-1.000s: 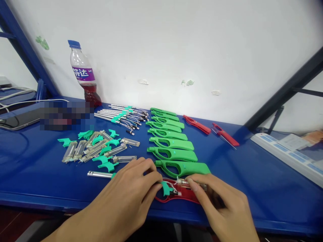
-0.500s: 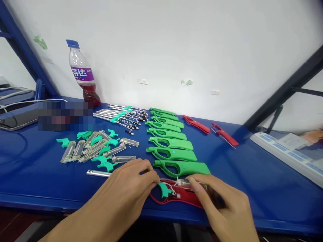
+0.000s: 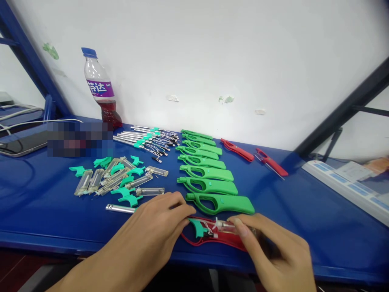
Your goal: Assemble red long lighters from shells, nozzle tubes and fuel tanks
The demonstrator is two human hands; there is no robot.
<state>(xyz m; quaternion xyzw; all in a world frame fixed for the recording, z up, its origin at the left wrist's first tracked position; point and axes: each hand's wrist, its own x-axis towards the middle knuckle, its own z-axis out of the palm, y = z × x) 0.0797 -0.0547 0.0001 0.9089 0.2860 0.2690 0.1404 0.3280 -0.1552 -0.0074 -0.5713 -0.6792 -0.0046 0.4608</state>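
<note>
A red lighter casing half [image 3: 226, 240] lies at the table's front edge, with a teal trigger [image 3: 199, 228], white wires and a small black part in it. My left hand [image 3: 165, 221] is closed over the casing's narrow front end. A metal tube [image 3: 120, 208] sticks out to the left of that hand. My right hand [image 3: 273, 243] pinches a clear fuel tank [image 3: 225, 225] between thumb and fingers, over the wide part of the casing. The tank's rear end is hidden by the fingers. Just behind stands a row of green lighter casings [image 3: 234, 204].
Loose clear tanks and teal triggers [image 3: 130, 199] lie left, with metal tubes with wires [image 3: 130, 140] behind them. Red lighter casings [image 3: 238, 150] lie at the back right. A drink bottle [image 3: 101, 89], a tablet-like device [image 3: 24, 144] and a white power strip [image 3: 343, 190] are at the sides.
My right hand has shifted slightly right and down with the clear fuel tank, still over the red casing. The left hand keeps its hold with barely any movement.
</note>
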